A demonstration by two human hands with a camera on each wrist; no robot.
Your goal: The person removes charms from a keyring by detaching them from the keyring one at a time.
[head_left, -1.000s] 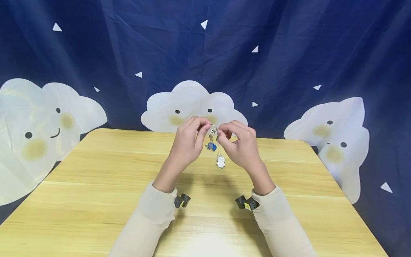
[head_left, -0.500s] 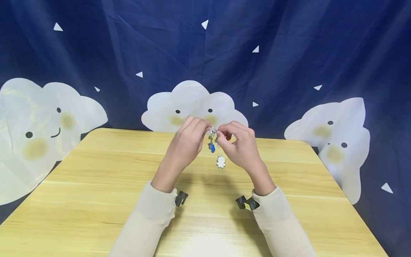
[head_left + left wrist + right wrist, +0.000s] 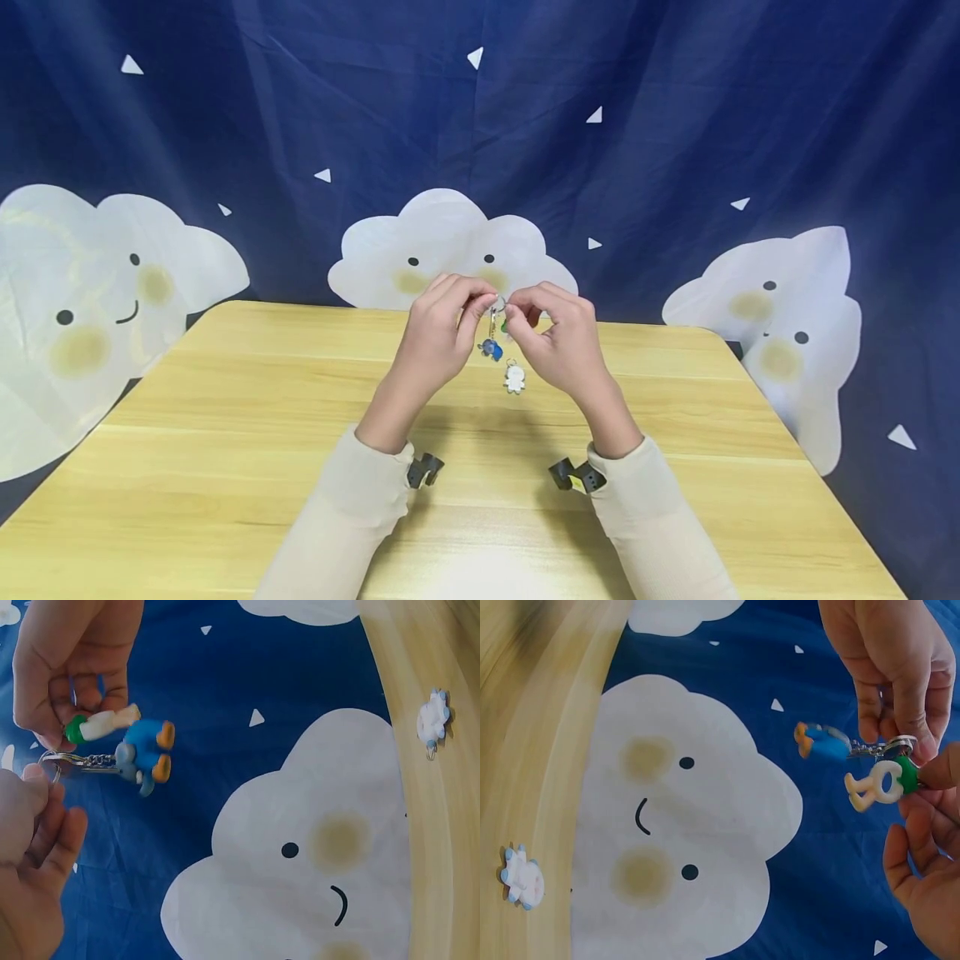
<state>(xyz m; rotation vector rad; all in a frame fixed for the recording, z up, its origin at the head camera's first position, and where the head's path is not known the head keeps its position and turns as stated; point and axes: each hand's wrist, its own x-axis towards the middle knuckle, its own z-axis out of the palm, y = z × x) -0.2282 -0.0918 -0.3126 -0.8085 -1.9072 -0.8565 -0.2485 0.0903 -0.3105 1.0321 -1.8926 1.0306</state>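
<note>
Above the far part of the table, my left hand pinches a metal key ring. From it a short chain carries a blue figure charm with a grey head and orange feet. My right hand pinches the green top of a small green-and-white figure charm, close beside the ring; fingertips hide whether the two are linked. In the head view, the right fingers mostly cover this charm. A white figure charm with a small metal loop lies on the table below the hands, touched by neither.
The wooden table spreads out around both forearms. Behind its far edge hangs a dark blue curtain with white clouds and triangles. Each wrist wears a small black camera.
The blue charm has swung and turned, and hangs slightly lower. The ring shows more plainly between the fingertips. My left hand tilted briefly and came back; the right hand has barely moved.
</note>
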